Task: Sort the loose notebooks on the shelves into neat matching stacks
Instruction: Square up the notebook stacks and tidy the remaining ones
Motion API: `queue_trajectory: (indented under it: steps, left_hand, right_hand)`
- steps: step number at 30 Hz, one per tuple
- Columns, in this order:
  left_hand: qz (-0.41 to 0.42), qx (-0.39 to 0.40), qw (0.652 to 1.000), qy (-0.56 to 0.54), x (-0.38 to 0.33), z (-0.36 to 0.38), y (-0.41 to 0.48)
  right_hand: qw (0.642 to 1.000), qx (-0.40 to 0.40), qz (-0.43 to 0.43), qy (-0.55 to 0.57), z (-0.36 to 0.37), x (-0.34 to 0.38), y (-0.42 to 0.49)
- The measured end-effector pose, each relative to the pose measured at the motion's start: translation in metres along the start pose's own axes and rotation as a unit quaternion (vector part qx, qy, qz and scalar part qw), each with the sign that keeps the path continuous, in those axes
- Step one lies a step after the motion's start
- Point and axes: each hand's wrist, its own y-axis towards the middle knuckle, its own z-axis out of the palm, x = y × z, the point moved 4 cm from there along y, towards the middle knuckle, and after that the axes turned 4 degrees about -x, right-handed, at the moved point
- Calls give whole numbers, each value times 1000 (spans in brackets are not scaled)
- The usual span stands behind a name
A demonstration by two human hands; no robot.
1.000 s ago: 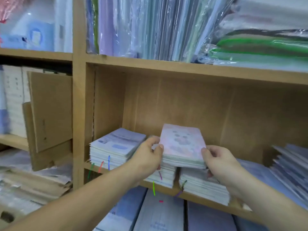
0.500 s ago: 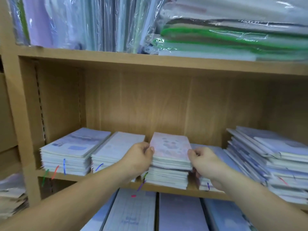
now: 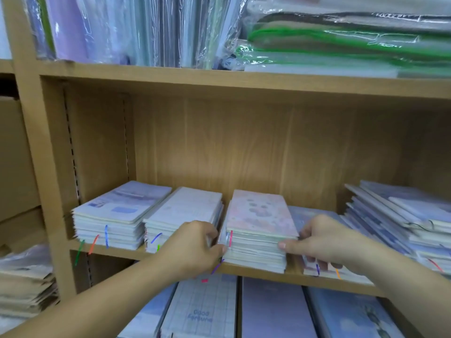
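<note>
A stack of notebooks with a pink flowered cover on top (image 3: 258, 215) sits in the middle of the wooden shelf (image 3: 258, 270). My left hand (image 3: 197, 247) grips its left side with the thumb at the front edge. On the right front corner, my right hand (image 3: 324, 240) holds the stack, thumb on the page edges. To the left stand a blue-covered stack (image 3: 122, 208) and a pale stack (image 3: 188, 208). A low blue stack (image 3: 307, 213) lies behind my right hand. At the far right is an uneven, fanned-out pile of blue notebooks (image 3: 402, 215).
The shelf above (image 3: 219, 79) holds plastic-wrapped packs (image 3: 146, 30) and green-edged bundles (image 3: 341, 37). Below, larger notebooks (image 3: 273, 311) lie flat side by side. A cardboard panel (image 3: 14, 154) and stacked paper (image 3: 24, 289) fill the bay to the left.
The pink-topped bundle, held raised a second ago, has come down onto the stack under it. Both hands have dropped to the stack's sides. The view has swung right.
</note>
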Motion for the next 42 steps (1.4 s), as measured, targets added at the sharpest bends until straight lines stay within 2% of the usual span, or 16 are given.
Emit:
queue_trajectory:
  steps: [3,7,24,34,42]
  left_hand:
    - [-13,32,997,-75,2,13,-4]
    - [-26,2,993,-113,5,18,-4]
    - [37,-19,997,70,-4,14,18]
    - [37,-37,994,92,-14,15,14]
    - [21,-39,992,122,-17,12,11]
  right_hand:
    - [999,13,0,32,15,1,-3]
    - [997,-20,-17,67,22,1,1]
    - [998,1,-47,30,20,9,0]
    - [998,-11,-58,6,26,4,6]
    - [999,-3,-43,34,26,3,3]
